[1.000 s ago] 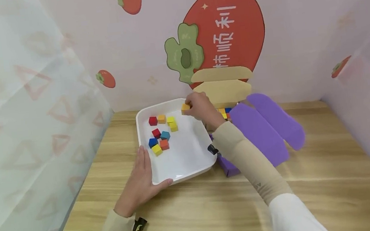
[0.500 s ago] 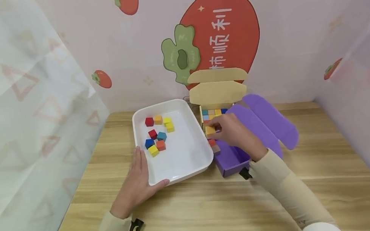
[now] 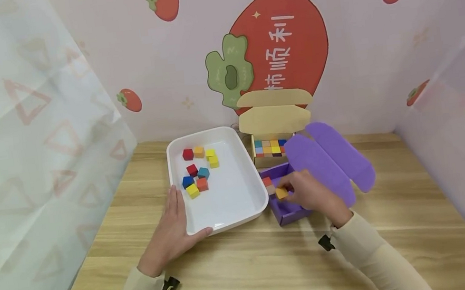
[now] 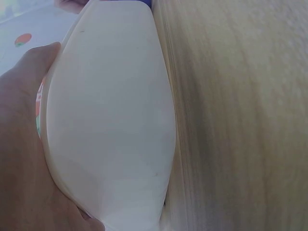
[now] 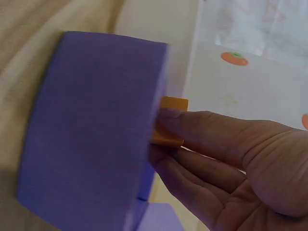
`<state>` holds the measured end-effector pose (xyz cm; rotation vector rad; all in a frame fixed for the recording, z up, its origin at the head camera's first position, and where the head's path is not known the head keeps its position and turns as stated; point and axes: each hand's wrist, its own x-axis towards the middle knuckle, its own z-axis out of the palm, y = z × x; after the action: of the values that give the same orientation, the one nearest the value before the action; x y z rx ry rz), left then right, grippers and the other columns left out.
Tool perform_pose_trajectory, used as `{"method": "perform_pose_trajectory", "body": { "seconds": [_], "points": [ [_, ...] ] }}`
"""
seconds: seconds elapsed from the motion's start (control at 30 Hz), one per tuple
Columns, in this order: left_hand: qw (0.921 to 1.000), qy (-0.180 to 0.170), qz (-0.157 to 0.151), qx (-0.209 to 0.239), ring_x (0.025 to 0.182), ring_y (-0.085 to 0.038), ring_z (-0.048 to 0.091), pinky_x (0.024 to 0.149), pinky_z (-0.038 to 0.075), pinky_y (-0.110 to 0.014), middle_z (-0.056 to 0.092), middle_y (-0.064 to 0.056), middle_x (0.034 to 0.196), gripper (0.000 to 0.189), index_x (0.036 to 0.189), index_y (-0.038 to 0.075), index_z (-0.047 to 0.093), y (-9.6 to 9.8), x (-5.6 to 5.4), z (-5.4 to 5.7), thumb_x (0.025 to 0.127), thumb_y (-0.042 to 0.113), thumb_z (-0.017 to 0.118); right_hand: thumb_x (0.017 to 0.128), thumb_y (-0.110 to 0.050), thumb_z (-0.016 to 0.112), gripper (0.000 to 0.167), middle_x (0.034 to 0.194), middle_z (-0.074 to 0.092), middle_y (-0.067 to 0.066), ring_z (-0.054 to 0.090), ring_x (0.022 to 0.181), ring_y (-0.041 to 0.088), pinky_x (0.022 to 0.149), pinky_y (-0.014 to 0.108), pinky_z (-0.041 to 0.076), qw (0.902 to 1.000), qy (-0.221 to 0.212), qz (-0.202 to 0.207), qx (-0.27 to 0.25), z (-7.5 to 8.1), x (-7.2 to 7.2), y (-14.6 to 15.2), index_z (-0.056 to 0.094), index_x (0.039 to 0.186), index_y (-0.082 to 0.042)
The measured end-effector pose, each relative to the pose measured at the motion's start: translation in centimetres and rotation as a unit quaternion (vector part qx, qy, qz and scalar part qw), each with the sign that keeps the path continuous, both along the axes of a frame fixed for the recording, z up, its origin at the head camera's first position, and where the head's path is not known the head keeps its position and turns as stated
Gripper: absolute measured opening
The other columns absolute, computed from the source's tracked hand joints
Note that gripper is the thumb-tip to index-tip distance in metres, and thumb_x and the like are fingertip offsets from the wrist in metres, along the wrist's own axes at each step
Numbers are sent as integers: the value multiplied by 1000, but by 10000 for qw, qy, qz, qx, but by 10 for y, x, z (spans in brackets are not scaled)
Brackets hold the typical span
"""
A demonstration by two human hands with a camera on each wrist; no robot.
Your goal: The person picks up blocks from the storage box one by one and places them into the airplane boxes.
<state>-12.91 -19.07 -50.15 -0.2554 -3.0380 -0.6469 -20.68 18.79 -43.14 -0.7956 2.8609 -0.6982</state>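
Note:
My right hand (image 3: 310, 192) pinches an orange-yellow cube (image 3: 281, 193) between thumb and fingers, over the open purple box (image 3: 291, 217). In the right wrist view the box wall hides part of the same cube (image 5: 174, 104). A red cube (image 3: 267, 181) and a pale wooden cube (image 3: 270, 190) sit along the box's left side. My left hand (image 3: 166, 238) rests on the near left corner of the white tray (image 3: 226, 205), its fingers straight along the side and the thumb on the near rim. Several red, yellow, orange and blue cubes (image 3: 202, 184) lie in the tray's left half.
Behind the purple box stands a cardboard box (image 3: 270, 160), its lid (image 3: 274, 118) raised, with rows of coloured cubes inside. The purple lid (image 3: 320, 168) leans out to the right behind my right hand. Patterned walls enclose the wooden table (image 3: 247, 272) at the back and sides.
My right hand has carried the orange-yellow cube from above the tray's far right corner, rightward and nearer, to the purple box. The left hand stays at the tray's corner.

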Motion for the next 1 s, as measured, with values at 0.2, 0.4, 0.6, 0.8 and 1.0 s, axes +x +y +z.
{"method": "perform_pose_trajectory", "body": {
  "seconds": [0.2,0.4,0.6,0.8,1.0],
  "points": [
    [10000,74,-8,-61,165,-42,7,122,35,-64,-5,-19,179,139,168,-1,1,-1,-2,1,80,87,63,82,6,79,19,79,69,0,57,70,13,61,25,49,10000,39,52,59,-22,-3,-6,81,97,-6],
    [9999,64,-23,-75,165,-42,7,121,36,-64,-5,-18,179,140,168,0,0,-1,-4,0,79,87,63,78,6,85,26,90,78,6,67,79,16,69,33,59,9995,316,-6,21,-38,-6,-8,81,103,-3],
    [10000,7,23,-72,165,-41,7,122,36,-65,-6,-17,179,140,169,1,0,-1,-4,1,79,87,64,80,3,88,28,100,80,14,76,93,25,81,40,65,9994,112,-292,-172,-44,-6,-11,77,105,1],
    [10000,-70,47,-37,165,-41,5,124,33,-65,-8,-17,179,140,169,1,-1,-1,-3,1,79,88,63,78,4,88,28,98,79,12,75,89,22,79,38,65,9980,-45,-538,-325,-48,-7,-12,73,102,-1],
    [10000,-67,33,54,166,-41,3,124,32,-66,-10,-16,179,140,169,1,-3,0,-3,1,80,86,64,81,6,83,25,98,79,14,76,92,26,78,40,66,9988,-50,-424,-255,-37,-5,-12,75,104,3]
  ]
}}
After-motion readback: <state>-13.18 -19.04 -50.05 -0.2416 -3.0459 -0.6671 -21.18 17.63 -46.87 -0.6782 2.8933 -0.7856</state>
